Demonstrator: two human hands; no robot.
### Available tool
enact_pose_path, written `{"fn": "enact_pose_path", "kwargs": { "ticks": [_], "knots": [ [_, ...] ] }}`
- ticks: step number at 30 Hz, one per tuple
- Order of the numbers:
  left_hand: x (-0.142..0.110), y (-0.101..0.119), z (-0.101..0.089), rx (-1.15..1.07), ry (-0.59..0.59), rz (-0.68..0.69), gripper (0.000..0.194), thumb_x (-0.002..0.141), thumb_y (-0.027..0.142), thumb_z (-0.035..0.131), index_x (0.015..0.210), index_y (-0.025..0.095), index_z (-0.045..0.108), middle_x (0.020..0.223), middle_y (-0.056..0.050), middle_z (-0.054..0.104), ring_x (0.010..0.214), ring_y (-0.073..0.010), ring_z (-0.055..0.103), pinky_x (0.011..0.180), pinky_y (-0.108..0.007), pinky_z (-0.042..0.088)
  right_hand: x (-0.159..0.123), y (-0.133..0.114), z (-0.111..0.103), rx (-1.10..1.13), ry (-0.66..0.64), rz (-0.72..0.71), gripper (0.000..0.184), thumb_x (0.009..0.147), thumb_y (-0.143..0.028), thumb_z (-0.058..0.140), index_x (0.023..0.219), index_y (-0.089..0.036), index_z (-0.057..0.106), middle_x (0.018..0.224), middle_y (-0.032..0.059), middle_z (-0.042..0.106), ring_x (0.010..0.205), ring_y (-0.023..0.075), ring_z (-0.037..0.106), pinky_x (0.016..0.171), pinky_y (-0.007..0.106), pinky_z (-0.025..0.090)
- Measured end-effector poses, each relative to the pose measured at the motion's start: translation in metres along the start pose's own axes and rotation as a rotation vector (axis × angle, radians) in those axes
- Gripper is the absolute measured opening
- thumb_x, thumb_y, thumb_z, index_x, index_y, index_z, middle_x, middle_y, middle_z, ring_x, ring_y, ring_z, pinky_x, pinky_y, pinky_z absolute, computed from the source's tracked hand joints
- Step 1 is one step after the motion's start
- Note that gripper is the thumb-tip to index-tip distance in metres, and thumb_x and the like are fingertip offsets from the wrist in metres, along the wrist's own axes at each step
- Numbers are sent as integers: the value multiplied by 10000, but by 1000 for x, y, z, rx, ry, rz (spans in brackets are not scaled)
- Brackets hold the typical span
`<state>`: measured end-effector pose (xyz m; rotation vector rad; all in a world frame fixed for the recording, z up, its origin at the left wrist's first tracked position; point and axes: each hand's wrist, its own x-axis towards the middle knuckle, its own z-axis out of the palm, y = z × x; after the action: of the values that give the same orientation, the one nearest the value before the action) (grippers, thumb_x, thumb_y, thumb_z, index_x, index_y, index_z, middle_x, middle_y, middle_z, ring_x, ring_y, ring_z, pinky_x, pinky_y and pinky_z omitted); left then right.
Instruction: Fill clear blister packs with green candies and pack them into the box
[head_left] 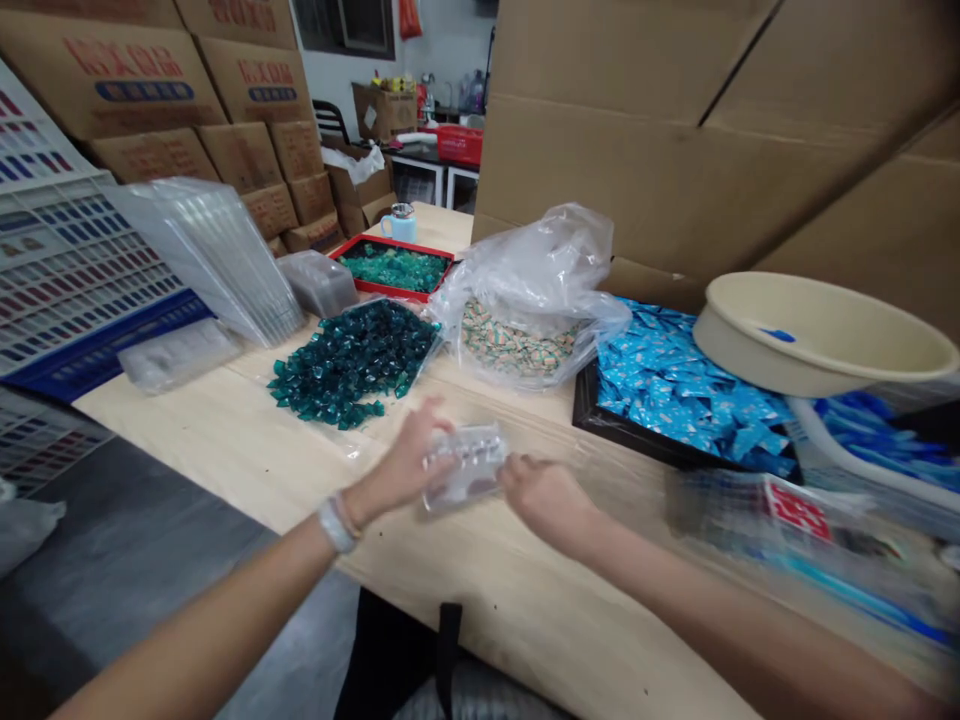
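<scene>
A small clear plastic tray (466, 470) with moulded hollows is between my two hands, just above the wooden table (247, 450). My left hand (405, 462) is at its left side, with the thumb over the edge and the forefinger raised apart from it. At the right edge, the fingers of my right hand (546, 502) are pinched together against the tray. Motion blurs both hands a little. Beyond my left hand lies a heap of dark green wrapped pieces (352, 360). A clear bag (525, 300) of small printed packets stands behind the tray.
Blue packets (675, 380) fill a black tray at the right, beside a cream basin (817, 340). Stacked clear trays (217, 260) stand at the left. A red-rimmed tray (394, 268) of green pieces and a blue mug (400, 224) are farther back. Cardboard (637, 130) rises behind.
</scene>
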<state>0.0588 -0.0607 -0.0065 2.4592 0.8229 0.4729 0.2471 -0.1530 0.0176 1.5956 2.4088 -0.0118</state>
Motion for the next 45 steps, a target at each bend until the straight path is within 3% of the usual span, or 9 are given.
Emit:
{"fn": "enact_pose_path", "kwargs": {
  "ticks": [2, 4, 10, 17, 25, 30, 34, 39, 45],
  "knots": [
    [5, -3, -7, -6, 29, 7, 488, 759, 453, 465, 1161, 178, 428, 1354, -115, 264, 1278, -243, 130, 1019, -440, 162, -15, 18, -7, -25, 66, 209, 181, 801, -105, 377, 854, -129, 549, 839, 128, 579, 764, 204, 545, 552, 257, 389],
    [8, -5, 2, 29, -143, 103, 614, 638, 531, 574, 1148, 209, 459, 1344, -105, 286, 1268, -291, 135, 1009, -470, 158, -22, 35, -3, -38, 49, 293, 198, 806, -102, 358, 857, -128, 547, 845, 124, 577, 784, 203, 547, 569, 252, 390],
    [-15, -17, 36, 93, -241, 90, 435, 684, 454, 574, 1081, 278, 538, 1306, -55, 341, 1207, -265, 261, 976, -439, 236, -10, 54, 41, 27, -178, 205, 225, 780, -50, 369, 838, -119, 575, 813, 96, 608, 714, 162, 582, 589, 242, 399],
    [-33, -26, 20, 74, -239, 72, 347, 740, 405, 528, 1069, 294, 543, 1302, -30, 347, 1209, -246, 253, 985, -428, 232, 18, 11, 26, 217, 8, -7, 181, 830, -259, 415, 880, -165, 561, 887, 86, 581, 856, 187, 530, 716, 293, 371],
    [-38, -16, 40, 186, -207, 64, 119, 753, 218, 493, 761, 148, 589, 1344, -97, 275, 1246, -317, 190, 984, -521, 179, 30, -16, 41, 318, 45, -197, 144, 805, -201, 433, 764, -158, 564, 792, 43, 593, 777, 158, 512, 685, 287, 323],
    [-26, 15, 7, 176, -170, 137, 121, 778, 169, 436, 761, 122, 546, 1356, -148, 249, 1264, -286, 174, 1007, -502, 162, 24, -24, 2, 214, 153, -175, 125, 787, -192, 438, 786, -147, 554, 800, 64, 575, 773, 176, 487, 704, 315, 305],
    [-25, 32, -30, 43, -62, 181, 198, 805, 278, 443, 952, 166, 514, 1369, -102, 243, 1271, -221, 176, 1024, -434, 189, -41, -39, -7, 168, 242, 1, 145, 794, -147, 398, 762, -149, 539, 729, 68, 540, 693, 176, 466, 674, 323, 293],
    [-28, -9, 1, 54, -242, 172, 342, 662, 403, 613, 934, 204, 553, 1329, -82, 316, 1243, -274, 215, 1005, -470, 200, -126, -51, 54, 132, 59, 61, 121, 719, -67, 480, 688, -173, 528, 663, 33, 551, 591, 159, 463, 631, 312, 284],
    [-15, -41, 23, 96, -287, 92, 217, 691, 416, 577, 772, 215, 592, 1279, -32, 373, 1183, -257, 282, 962, -440, 252, -54, -6, 59, 175, 122, 282, 168, 829, -268, 421, 910, -180, 539, 876, 66, 573, 827, 199, 491, 716, 311, 306]
  ]
}}
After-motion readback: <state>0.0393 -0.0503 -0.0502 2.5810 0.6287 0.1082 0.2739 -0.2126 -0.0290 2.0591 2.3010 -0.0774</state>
